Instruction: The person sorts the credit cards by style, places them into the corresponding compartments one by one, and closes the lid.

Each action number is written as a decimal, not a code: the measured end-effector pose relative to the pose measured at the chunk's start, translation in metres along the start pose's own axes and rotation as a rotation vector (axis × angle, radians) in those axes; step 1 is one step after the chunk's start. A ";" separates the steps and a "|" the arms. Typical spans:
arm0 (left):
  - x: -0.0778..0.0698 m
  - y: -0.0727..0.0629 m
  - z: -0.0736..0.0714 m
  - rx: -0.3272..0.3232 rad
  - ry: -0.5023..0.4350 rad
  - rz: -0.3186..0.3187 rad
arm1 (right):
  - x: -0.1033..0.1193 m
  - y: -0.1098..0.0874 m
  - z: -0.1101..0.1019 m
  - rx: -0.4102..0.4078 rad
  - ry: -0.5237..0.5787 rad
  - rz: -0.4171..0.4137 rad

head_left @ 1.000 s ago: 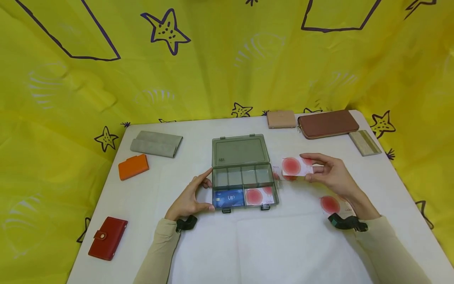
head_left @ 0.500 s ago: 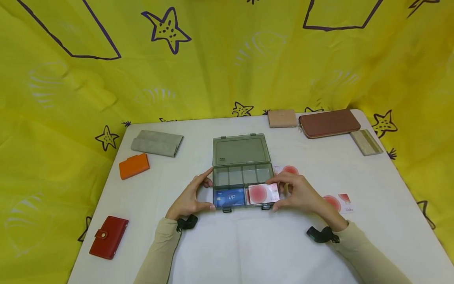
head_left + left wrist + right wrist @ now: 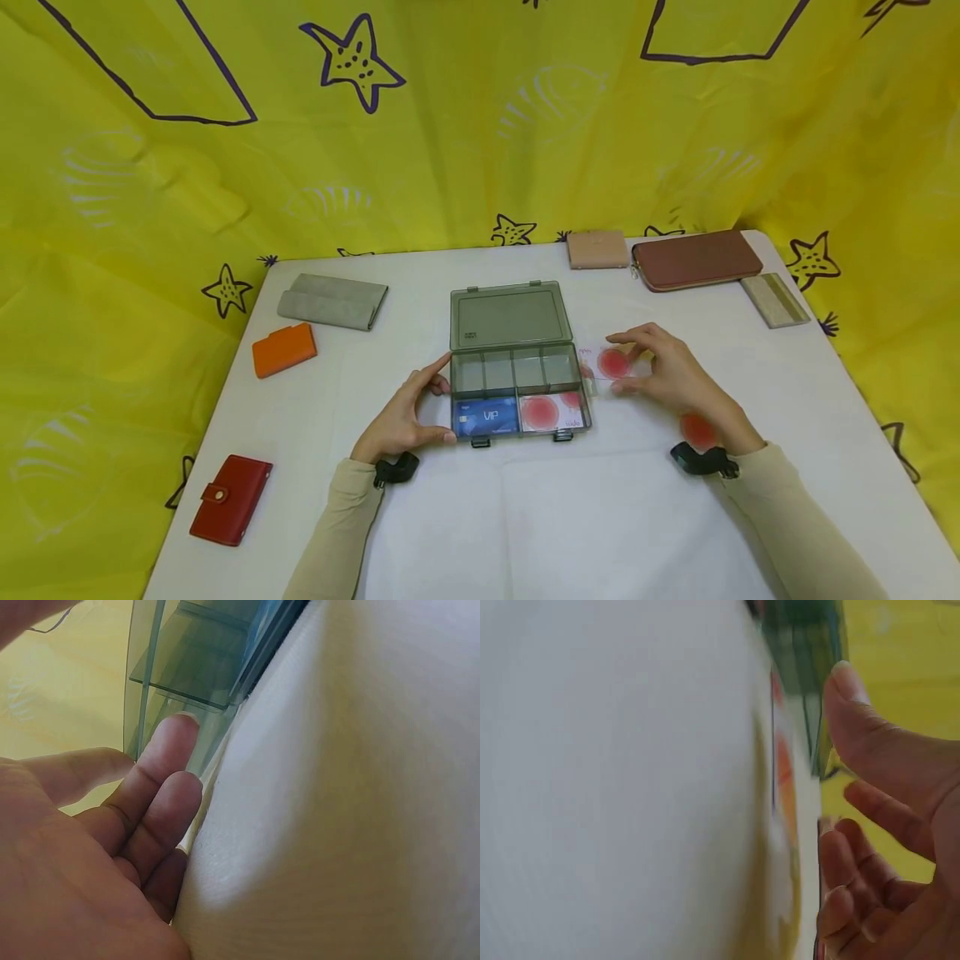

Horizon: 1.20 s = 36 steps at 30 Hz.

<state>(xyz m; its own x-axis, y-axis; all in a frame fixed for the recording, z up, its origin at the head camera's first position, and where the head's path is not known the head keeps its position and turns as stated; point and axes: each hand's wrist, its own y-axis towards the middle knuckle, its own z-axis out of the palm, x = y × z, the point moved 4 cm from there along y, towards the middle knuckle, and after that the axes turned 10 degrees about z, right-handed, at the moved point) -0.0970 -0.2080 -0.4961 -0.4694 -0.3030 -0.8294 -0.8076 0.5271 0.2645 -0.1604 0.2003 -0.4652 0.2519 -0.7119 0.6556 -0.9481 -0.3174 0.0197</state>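
Note:
A grey-green, see-through compartment box (image 3: 529, 377) lies with its lid (image 3: 510, 317) raised back. Its front left compartment holds a blue VIP card (image 3: 486, 418); a white card with pink-red circles (image 3: 551, 412) lies in the front right one. My left hand (image 3: 401, 421) holds the box's left side, index finger at the back corner and thumb at the front. Right of the box, my right hand (image 3: 671, 371) reaches over a pink-circled card (image 3: 611, 363) on the table, thumb and fingers apart. In the right wrist view nothing shows between the thumb (image 3: 851, 697) and fingers.
Another pink-circled card (image 3: 698, 431) lies partly hidden under my right wrist. Around the table are a grey wallet (image 3: 332, 302), orange card holder (image 3: 284, 350), red snap wallet (image 3: 231, 500), beige wallet (image 3: 597, 250), brown zip wallet (image 3: 697, 261) and striped card holder (image 3: 775, 301).
My right hand carried a pink-circled card left into the front right compartment, let it go, and moved back right over another card. My left hand stayed on the box.

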 end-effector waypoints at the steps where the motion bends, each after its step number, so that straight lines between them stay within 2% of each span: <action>1: 0.000 0.000 0.000 0.000 0.001 -0.003 | -0.006 0.002 -0.003 0.021 -0.016 0.038; 4: -0.001 0.000 -0.001 -0.001 0.005 0.001 | -0.017 0.005 -0.006 0.083 -0.041 0.116; 8: -0.001 -0.001 0.000 -0.004 0.014 0.009 | -0.021 0.009 -0.005 0.132 -0.055 0.150; 13: 0.000 -0.001 0.001 0.000 0.015 -0.005 | -0.022 0.012 -0.005 0.140 -0.044 0.148; 18: -0.001 -0.001 0.001 0.001 0.018 0.000 | -0.023 0.008 -0.009 0.104 0.024 0.066; 21: -0.001 0.000 0.000 -0.001 0.012 0.002 | -0.026 0.005 -0.011 0.099 0.124 0.052; 26: -0.001 -0.001 0.001 -0.002 0.006 0.003 | -0.032 0.000 -0.015 0.107 0.335 0.099; 31: 0.000 -0.001 0.001 0.000 0.011 -0.002 | -0.026 -0.006 -0.022 0.092 0.520 0.144; 34: 0.000 -0.001 0.001 0.001 0.011 -0.005 | -0.018 -0.010 -0.023 0.130 0.653 0.103; 36: -0.001 -0.001 0.000 0.000 0.010 -0.006 | -0.010 -0.012 -0.021 0.173 0.702 0.060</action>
<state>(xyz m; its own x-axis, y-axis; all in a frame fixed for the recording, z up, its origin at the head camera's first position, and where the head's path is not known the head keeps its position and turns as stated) -0.0962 -0.2078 -0.4960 -0.4684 -0.3137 -0.8259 -0.8100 0.5258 0.2597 -0.1552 0.2247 -0.4564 -0.0384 -0.1794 0.9830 -0.8973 -0.4268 -0.1129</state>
